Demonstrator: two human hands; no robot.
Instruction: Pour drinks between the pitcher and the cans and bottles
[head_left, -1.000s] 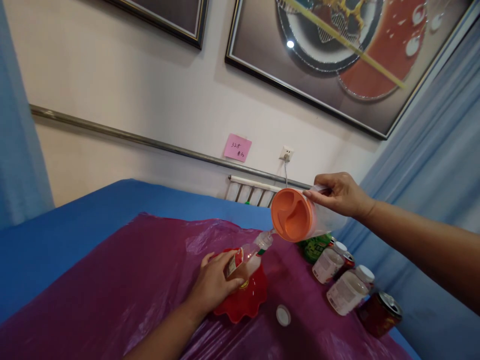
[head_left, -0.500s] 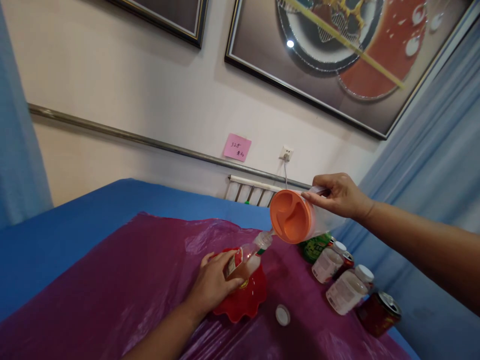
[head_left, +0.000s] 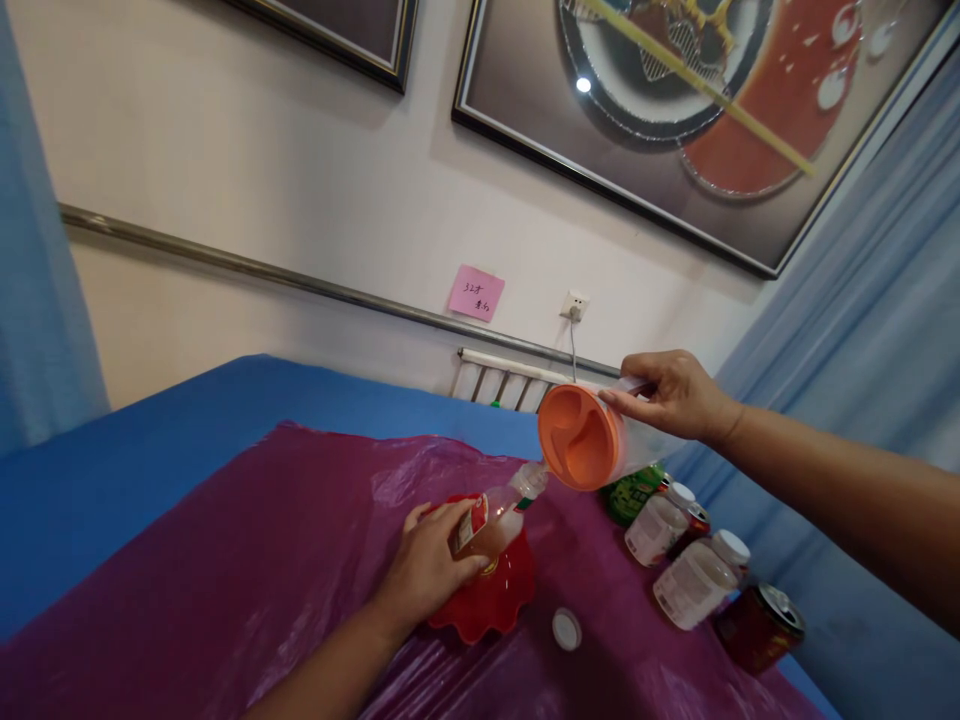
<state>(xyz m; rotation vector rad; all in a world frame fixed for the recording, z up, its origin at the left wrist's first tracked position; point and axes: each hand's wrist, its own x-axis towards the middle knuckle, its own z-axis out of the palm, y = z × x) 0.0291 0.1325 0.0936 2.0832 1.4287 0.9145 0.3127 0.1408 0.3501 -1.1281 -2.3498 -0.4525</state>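
Note:
My left hand (head_left: 426, 568) is wrapped round a small clear bottle (head_left: 501, 506) with a red label, held tilted over a red scalloped bowl (head_left: 491, 600). My right hand (head_left: 671, 394) grips the handle of a clear pitcher with an orange lid (head_left: 581, 437), tipped so its spout meets the bottle's open mouth. A white bottle cap (head_left: 566, 629) lies on the purple plastic sheet (head_left: 247, 570) just right of the bowl.
Two white-capped clear bottles (head_left: 699, 580), a green can (head_left: 630, 492) and a red can (head_left: 757, 628) stand at the right edge. The blue table (head_left: 150, 440) runs under the sheet. Framed pictures, a pink note (head_left: 475, 293) and a socket are on the wall behind.
The pitcher has shifted slightly left and tipped a little further toward the bottle. My left hand and the bottle have stayed put.

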